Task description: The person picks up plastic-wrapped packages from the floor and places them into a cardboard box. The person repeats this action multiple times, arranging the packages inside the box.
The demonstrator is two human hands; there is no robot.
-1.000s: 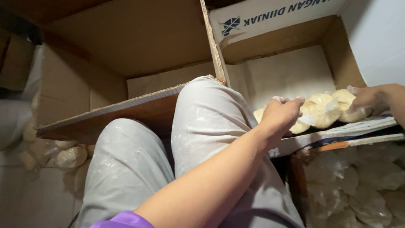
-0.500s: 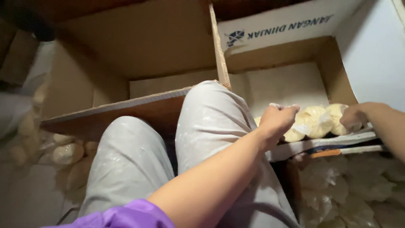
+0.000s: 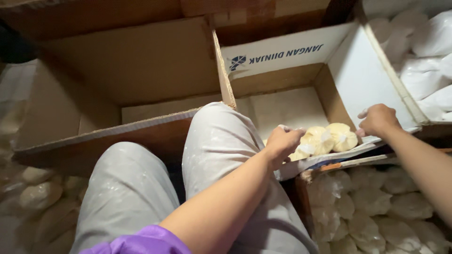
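The left hand [image 3: 281,142] reaches over the raised knee into the open cardboard box [image 3: 287,109] and is curled nearly closed at the near edge of the box floor, its fingers pinching the clear wrap of a pale yellow bagged lump [image 3: 301,151]; how firm the hold is cannot be told, since the back of the hand hides the fingertips. The right hand [image 3: 378,120] sits at the box's right near corner, fingers bent and resting against the white inner wall and the flap edge, just beside a second bagged lump [image 3: 342,136]. Whether it grips anything cannot be told. A third lump [image 3: 318,139] lies between those two, touching both, so the three form a short row along the near edge of the box floor (the rest of the floor is bare cardboard).

The box's far flap [image 3: 278,54] is white with dark printing and stands upright. To the left a larger brown box [image 3: 136,70] stands beside it, the two sharing a cardboard wall. The person's grey trouser legs [image 3: 136,188] fill the lower middle of the view, dusted with white marks, and a purple sleeve [image 3: 146,244] shows at the bottom edge. Below the right forearm a heap of clear-wrapped whitish lumps [image 3: 376,216] lies in a pile, and more such lumps [image 3: 37,193] lie blurred at the far left. White sacks [image 3: 423,47] are stacked at the top right corner
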